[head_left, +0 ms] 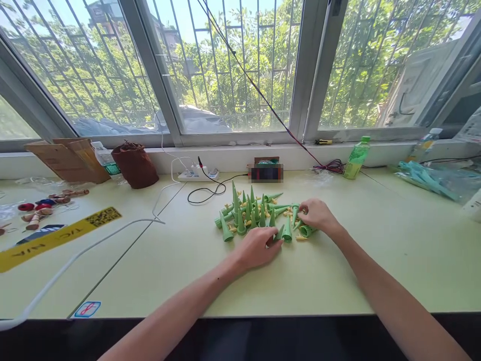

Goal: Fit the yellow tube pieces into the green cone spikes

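A: Far L of the table (pixel 150 281): what is shown?

B: Small wooden pieces (pixel 34 219) w/ red & blue balls; behind them a cardboard box (pixel 67 163), then a clear bottle (pixel 104 158) & a brown pouch (pixel 135 165). Next, nr. the wall, a white power strip (pixel 201 174) w/ plugs in it.

A: And ctr.?

B: The green cones (pixel 236 198), approx. one cluster: many upright on their wide ends, others on their sides. Small yellow pieces (pixel 301 238) lie among them.

A: Left hand (pixel 261 245): pos. & grip?

B: At the cluster's near edge, thumb & fingers curled w/ a narrow gap, a cone's tip (pixel 279 232) showing beside them; whether they hold it, can't tell.

A: Right hand (pixel 317 214)?

B: At the cluster's R edge, fingertips narrow, next to a cone w/ wide end up (pixel 295 213); firm hold or mere touch, can't tell.

A: Far R?

B: A green-capped bottle (pixel 356 159), then light-blue items (pixel 430 179) w/ clear plastic about them.
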Motion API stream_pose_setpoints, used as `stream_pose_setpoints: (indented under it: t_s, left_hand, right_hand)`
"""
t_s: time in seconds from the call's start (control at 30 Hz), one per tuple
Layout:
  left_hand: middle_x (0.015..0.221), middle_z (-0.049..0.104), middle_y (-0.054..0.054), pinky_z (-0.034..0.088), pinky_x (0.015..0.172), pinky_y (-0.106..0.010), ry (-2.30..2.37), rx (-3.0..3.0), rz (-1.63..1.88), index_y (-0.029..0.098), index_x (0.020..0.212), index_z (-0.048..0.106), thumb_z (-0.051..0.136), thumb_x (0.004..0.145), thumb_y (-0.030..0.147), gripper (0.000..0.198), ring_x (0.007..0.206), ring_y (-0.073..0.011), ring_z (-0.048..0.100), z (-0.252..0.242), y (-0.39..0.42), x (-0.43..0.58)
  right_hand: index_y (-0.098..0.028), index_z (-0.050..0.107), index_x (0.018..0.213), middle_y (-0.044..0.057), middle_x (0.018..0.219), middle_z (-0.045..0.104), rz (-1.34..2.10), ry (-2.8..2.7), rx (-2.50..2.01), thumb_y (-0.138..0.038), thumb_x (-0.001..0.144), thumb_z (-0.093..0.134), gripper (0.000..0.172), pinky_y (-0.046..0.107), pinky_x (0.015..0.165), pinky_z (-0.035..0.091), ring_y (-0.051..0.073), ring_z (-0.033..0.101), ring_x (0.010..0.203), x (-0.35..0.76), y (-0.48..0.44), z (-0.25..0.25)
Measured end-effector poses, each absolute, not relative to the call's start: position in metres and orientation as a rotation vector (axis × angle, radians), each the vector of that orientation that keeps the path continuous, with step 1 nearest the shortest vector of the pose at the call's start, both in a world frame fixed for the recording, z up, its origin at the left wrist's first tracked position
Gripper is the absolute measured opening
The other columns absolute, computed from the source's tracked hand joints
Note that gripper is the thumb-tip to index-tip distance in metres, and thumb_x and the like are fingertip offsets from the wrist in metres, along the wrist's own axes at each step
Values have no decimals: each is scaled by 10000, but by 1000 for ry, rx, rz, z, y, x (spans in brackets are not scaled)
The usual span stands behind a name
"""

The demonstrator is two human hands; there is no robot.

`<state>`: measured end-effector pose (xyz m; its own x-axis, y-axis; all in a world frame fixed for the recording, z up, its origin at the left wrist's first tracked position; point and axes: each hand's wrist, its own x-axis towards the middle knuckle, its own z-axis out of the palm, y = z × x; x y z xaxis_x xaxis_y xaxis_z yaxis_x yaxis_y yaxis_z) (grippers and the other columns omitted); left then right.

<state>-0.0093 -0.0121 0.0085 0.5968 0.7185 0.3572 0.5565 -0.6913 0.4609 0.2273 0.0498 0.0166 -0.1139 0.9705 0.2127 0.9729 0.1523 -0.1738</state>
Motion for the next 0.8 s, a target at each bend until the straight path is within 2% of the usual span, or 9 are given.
stream_pose_setpoints:
  t_s: [0.17,0.53,0.8]
  left_hand:
    - [615,478,34,292,557,-224,1029,2530,764,184,656,382,535,881,284,290,551,-92,380,7,-12,-10]
    - [604,483,36,291,552,-222,1038,2541,753,184,649,394,542,873,285,287,544,-92,389,8,-12,-10]
    - [605,489,31,300,555,-221,1043,2538,746,183,645,400,537,871,284,283,543,-93,393,8,-12,-9]
  right_hand:
    - [-200,780,892,79,892,746,-42,-2159,-1955,-271,739,572,268,279,723,394,219,643,872,224,50,17]
    - [-185,777,827,98,879,730,-62,-2173,-1958,-282,798,600,204,279,724,389,218,630,866,220,48,15]
    - [-166,759,802,110,842,715,-102,-2207,-1875,-290,871,539,262,288,742,373,217,609,842,219,49,12]
